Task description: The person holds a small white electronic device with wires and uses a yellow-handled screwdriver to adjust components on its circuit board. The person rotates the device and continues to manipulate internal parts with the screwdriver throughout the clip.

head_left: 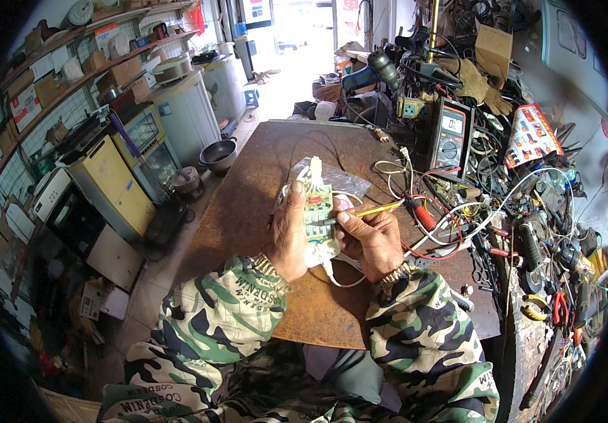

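Note:
Above the table's middle, my left hand [290, 236] is closed around the left side of a green circuit board [319, 199] in a white casing. A white connector shows at the board's top, and a white cable [343, 284] loops out below. My right hand [374, 243] pinches a slim screwdriver [380, 209] with a yellow handle. Its metal shaft points left, and its tip is at the board's lower part; whether it touches, I cannot tell. Beneath the board lies a clear plastic bag [350, 185].
The brown wooden table [212, 240] stretches ahead. At its right stands a multimeter [450, 137] with its display lit, near a red-handled probe [424, 216] and tangled leads. Pliers [560, 308], cables and tools crowd the right side. A black pan [218, 154] sits at the left.

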Demonstrator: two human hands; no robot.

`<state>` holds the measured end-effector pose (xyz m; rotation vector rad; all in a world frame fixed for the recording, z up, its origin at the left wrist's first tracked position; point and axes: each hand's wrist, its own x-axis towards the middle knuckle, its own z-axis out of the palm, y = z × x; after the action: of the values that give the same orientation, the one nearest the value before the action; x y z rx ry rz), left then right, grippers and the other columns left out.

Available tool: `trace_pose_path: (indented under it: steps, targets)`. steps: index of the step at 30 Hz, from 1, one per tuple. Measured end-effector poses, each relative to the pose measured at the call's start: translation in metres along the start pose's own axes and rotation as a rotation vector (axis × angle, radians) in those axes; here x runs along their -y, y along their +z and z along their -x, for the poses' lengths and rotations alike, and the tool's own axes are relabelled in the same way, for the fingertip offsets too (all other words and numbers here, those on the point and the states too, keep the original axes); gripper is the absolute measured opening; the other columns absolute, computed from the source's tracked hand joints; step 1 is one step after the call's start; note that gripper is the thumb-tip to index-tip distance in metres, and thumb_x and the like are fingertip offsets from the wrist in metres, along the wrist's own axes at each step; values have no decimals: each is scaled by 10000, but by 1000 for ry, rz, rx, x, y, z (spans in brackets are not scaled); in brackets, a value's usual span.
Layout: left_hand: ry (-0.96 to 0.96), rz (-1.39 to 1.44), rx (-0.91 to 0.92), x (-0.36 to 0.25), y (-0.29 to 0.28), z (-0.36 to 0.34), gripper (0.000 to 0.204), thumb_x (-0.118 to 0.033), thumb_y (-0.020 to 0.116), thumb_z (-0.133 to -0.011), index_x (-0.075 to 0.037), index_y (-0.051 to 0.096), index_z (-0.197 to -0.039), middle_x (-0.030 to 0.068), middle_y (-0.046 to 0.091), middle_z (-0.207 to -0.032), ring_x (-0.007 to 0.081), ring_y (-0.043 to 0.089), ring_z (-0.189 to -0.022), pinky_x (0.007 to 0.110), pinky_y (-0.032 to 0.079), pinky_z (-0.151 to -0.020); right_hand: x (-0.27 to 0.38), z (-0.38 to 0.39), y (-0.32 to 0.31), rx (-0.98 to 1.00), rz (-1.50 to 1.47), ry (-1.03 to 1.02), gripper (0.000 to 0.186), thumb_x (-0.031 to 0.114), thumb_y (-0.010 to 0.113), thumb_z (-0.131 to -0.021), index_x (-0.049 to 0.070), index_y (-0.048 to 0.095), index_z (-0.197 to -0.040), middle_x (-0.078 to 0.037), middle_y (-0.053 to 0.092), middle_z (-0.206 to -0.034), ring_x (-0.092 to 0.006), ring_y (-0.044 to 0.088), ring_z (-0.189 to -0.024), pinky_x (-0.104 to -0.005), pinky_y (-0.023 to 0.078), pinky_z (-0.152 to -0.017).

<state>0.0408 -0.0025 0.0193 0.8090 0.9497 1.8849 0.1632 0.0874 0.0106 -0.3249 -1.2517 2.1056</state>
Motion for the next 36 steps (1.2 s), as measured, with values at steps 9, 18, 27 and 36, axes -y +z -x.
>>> trace_pose_path:
  steps: [9, 18, 27, 36]
  targets:
    - [-46, 113, 54, 4, -8, -6, 689, -672, 327, -945, -53, 589, -1096, 81, 658, -900, 194, 656, -691, 350, 581, -599, 1, 2, 9, -67, -3, -20, 114, 131, 635, -926, 18, 649, -925, -21, 613, -681, -91, 540, -547, -209, 412, -479]
    - [-16, 202, 24, -1, -1, -4, 649, -613, 314, -978, -15, 548, -1074, 138, 669, -899, 220, 685, -678, 322, 584, -584, 4, -2, -1, -3, -169, -60, 109, 110, 626, -930, 26, 581, -877, -75, 630, -726, -157, 612, -602, -289, 537, -566]
    - [0, 76, 13, 0, -6, -7, 661, -671, 329, -944, -57, 541, -1062, 79, 590, -869, 279, 670, -715, 396, 581, -647, 0, -6, -4, -12, -163, -24, 95, 91, 628, -925, 23, 580, -881, -87, 632, -752, -165, 618, -616, -300, 542, -572]
    - [17, 61, 21, -2, -6, -5, 657, -673, 344, -940, -62, 536, -1089, 72, 593, -878, 258, 670, -754, 401, 594, -677, 0, -7, -4, 4, -145, -50, 85, 74, 618, -928, 8, 590, -882, -79, 636, -751, -146, 609, -618, -280, 536, -581]
